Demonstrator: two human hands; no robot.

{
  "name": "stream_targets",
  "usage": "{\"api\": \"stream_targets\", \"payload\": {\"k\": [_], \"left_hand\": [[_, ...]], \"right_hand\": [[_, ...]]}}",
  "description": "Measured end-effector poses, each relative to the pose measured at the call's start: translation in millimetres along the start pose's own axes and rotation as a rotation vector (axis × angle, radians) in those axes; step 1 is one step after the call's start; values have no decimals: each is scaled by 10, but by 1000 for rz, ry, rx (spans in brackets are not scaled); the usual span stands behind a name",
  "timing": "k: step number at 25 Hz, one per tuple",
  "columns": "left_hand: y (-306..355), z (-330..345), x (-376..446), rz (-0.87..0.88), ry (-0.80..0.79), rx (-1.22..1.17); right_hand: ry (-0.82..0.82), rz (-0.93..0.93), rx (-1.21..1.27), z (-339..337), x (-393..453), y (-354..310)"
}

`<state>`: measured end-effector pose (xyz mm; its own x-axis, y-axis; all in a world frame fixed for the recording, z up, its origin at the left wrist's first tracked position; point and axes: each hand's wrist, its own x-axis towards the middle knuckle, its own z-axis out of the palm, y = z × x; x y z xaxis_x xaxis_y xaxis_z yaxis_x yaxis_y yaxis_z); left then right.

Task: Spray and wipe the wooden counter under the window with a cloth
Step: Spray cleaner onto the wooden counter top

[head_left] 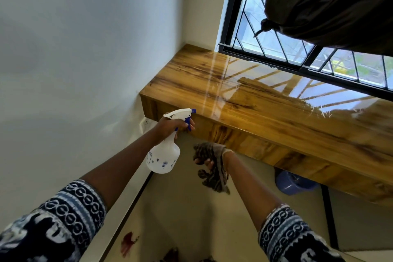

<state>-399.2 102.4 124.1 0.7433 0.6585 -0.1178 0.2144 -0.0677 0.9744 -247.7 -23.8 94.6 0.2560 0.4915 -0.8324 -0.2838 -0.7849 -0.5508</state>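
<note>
1. Left hand (170, 126) is wrapped around the neck of the spray bottle (164, 155), fingers curled over the blue trigger, just in front of the desk's front edge.
2. The bottle is white translucent plastic with a rounded belly and small blue flower prints; its long axis runs tilted, belly toward the person, blue nozzle aimed at the desk (265, 104).
3. Right hand (209, 160) is closed on the cloth (212, 168), a limp, dark striped rag that hangs bunched below the desk edge.
4. The desk is glossy, streaky golden wood, a long slab under the barred window (276, 44), mirroring its grille.
</note>
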Motion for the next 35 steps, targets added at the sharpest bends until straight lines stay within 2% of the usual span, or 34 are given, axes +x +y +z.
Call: {"api": "stream_targets", "payload": {"k": [3, 7, 11, 15, 17, 19, 22, 25, 27, 28, 29, 31, 32, 33, 35], "left_hand": [[-24, 28, 8, -20, 18, 3], [-31, 31, 17, -16, 22, 7], [-32, 18, 52, -36, 24, 0], [-39, 27, 73, -41, 38, -6], [-41, 20, 82, -38, 40, -13], [-61, -4, 108, -24, 21, -4], [-38, -24, 122, -32, 29, -5], [29, -22, 117, -16, 35, 3], [37, -33, 133, -14, 35, -7], [35, -43, 135, -21, 43, -9], [45, -44, 125, -23, 47, -14], [48, -56, 131, -16, 42, -18], [48, -62, 133, -11, 41, -21], [61, -60, 133, 1, 42, -30], [108, -59, 127, 13, 58, -44]], "right_hand": [[167, -111, -539, -22, -66, -244], [215, -98, -814, -114, 46, -393], [-1, -117, -793, -215, -3, -658], [-77, -173, -973, -379, -32, -809], [-23, -283, -1220, -368, -135, -863], [131, -404, -1423, -378, -243, -944], [300, -507, -1375, -440, -382, -1056], [321, -605, -1333, -536, -551, -1157], [228, -759, -1105, -732, -511, -1195], [109, -839, -865, -850, -432, -1169], [-80, -875, -511, -947, -343, -1107], [-564, -842, 303, -994, -140, -904], [-677, -828, 639, -945, -67, -794], [-669, -795, 865, -870, 7, -693], [-530, -687, 1010, -704, 89, -623]]}}
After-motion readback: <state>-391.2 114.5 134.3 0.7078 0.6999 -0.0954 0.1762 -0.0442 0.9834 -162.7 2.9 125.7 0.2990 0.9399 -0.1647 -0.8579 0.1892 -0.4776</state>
